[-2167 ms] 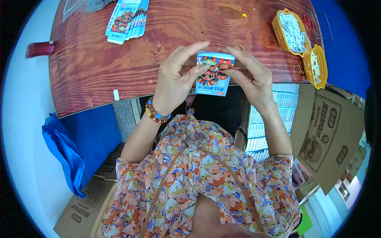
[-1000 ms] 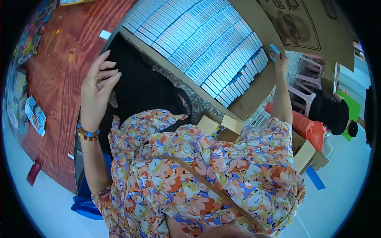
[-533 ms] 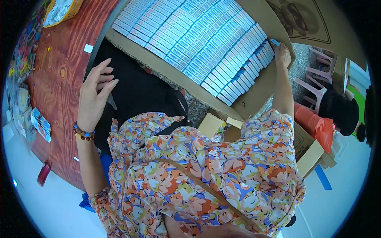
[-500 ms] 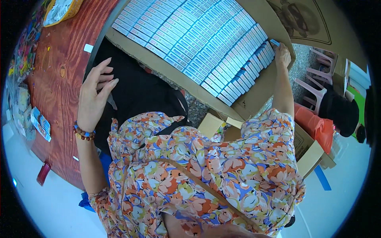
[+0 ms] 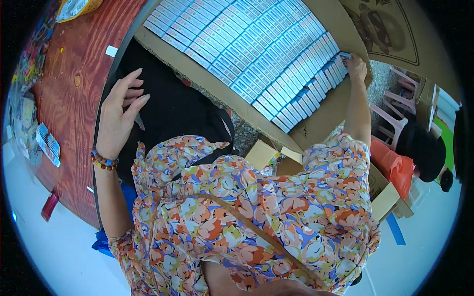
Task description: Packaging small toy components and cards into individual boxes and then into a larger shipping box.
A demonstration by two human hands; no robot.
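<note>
A large cardboard carton (image 5: pixel 232 112) is packed with tight rows of small blue-and-white boxes (image 5: pixel 256 54). At its right end my right hand (image 5: pixel 357 70) reaches inside, fingers closed on one small box (image 5: pixel 345 55) at the end of a row. My left hand (image 5: pixel 120 112) hovers over black cloth (image 5: pixel 165 98) by the table's edge, with fingers apart and apparently nothing in them. Beaded bracelets (image 5: pixel 104 161) circle that wrist. A small greyish sliver (image 5: pixel 140 123) shows beside the palm, too unclear to name.
A red-brown wooden table (image 5: pixel 74 118) curves along my left, bearing a blue-and-white packet (image 5: pixel 48 145) and a yellow basket (image 5: pixel 89 7). Pink stools (image 5: pixel 390 121), a red bag (image 5: pixel 392 165) and an opened smaller carton (image 5: pixel 261 154) lie beyond the big carton and near my right side.
The view has shifted slightly, so the carton appears a little farther right. My right hand stays at the end of the row with the small box; my left hand keeps its pose.
</note>
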